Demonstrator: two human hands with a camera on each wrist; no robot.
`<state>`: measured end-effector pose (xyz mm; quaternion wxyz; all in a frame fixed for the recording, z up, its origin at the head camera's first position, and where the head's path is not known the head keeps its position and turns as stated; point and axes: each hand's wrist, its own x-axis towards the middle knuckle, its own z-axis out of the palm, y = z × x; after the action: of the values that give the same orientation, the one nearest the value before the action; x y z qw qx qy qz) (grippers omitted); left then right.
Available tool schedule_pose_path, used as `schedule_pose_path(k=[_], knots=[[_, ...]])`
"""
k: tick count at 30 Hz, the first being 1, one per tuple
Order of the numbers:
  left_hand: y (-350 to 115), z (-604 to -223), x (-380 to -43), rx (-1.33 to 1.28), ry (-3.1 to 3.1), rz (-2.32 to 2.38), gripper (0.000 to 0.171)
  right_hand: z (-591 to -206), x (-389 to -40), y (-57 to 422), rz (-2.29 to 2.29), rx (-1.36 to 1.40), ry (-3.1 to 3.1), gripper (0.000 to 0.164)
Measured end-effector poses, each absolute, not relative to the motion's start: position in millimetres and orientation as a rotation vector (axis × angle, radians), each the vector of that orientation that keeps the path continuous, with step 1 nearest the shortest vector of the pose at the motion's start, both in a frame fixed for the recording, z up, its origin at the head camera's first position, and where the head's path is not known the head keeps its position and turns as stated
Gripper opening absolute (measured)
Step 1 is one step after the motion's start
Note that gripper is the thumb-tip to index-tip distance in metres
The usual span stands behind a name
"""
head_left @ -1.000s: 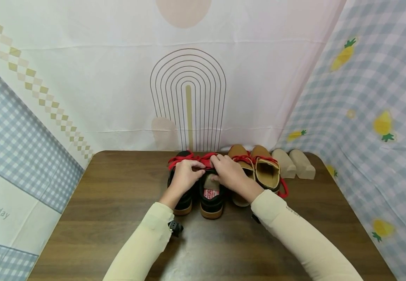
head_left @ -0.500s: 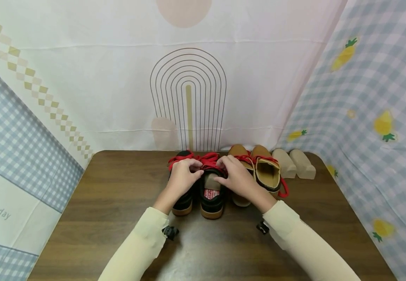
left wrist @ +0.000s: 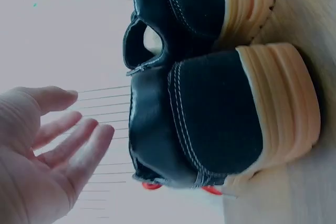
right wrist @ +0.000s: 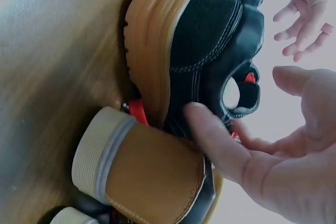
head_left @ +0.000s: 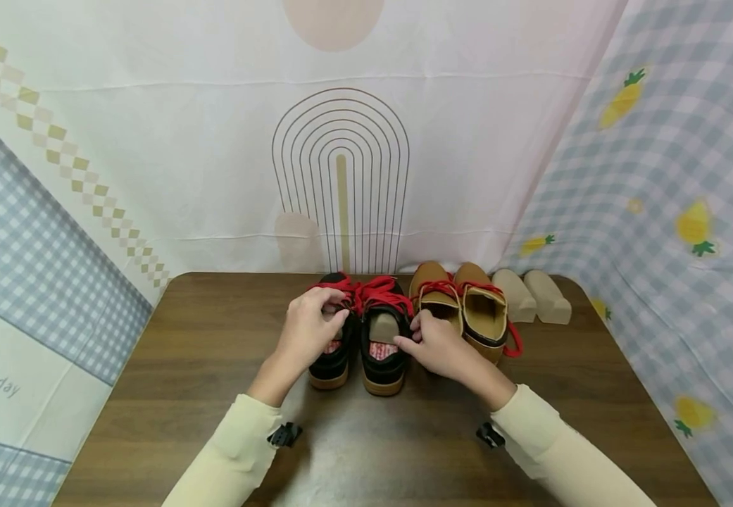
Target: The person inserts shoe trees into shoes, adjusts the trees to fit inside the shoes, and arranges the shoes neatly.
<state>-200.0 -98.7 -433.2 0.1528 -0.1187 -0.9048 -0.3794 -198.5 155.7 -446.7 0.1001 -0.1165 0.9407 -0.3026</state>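
Note:
Two black shoes with red laces and gum soles stand side by side, heels toward me: a left black shoe (head_left: 329,367) and a right black shoe (head_left: 384,367). A beige block (head_left: 384,328) sits inside the right one, over a red-and-white insole (head_left: 381,350). My left hand (head_left: 305,325) hovers by the left shoe's collar, partly hiding it; in the left wrist view its fingers are loosely bent, holding nothing, apart from the leather. My right hand (head_left: 447,346) is at the right shoe's outer side, its fingers (right wrist: 218,137) relaxed and overlapping the shoe in the right wrist view.
Right of the black pair stand two tan shoes with red laces, a left tan shoe (head_left: 431,282) behind my right hand and a right tan shoe (head_left: 485,338). Two beige foot-shaped blocks (head_left: 515,294) lie further right. A printed cloth (head_left: 233,176) hangs behind the wooden table (head_left: 227,394).
My hands have moved apart and back toward me, the left one leftward, the right one off the red laces. The laces and the right black shoe's opening are now uncovered.

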Motion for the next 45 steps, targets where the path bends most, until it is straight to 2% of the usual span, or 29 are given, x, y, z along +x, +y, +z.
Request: schedule_pose_path(k=[7,12,22,32,45], knots=[[-108.7,-431.9,-190.0,-0.021,-2.791,-0.819,0.03,-451.7,-192.0,150.8,-0.815,-0.26,2.648,0.067],[-119.2,-439.9,-194.5,0.087,-2.977,-0.852,0.043,-455.0,-191.8,148.3,-0.845,-0.229,2.632,0.072],[-144.5,-453.6,-201.8,0.098,-3.034,-1.29,0.057,-460.6,-193.3,146.4,-1.022,-0.191,2.58,0.066],[-149.2,-470.3,-201.9,0.188,-2.965,-1.666,0.049,-469.7,-191.5,144.4,-0.989,-0.225,2.666,0.063],[-151.0,-475.3,-202.3,0.235,-2.858,-1.786,0.044,-474.7,-195.6,136.8,-1.1,-0.228,2.685,0.058]])
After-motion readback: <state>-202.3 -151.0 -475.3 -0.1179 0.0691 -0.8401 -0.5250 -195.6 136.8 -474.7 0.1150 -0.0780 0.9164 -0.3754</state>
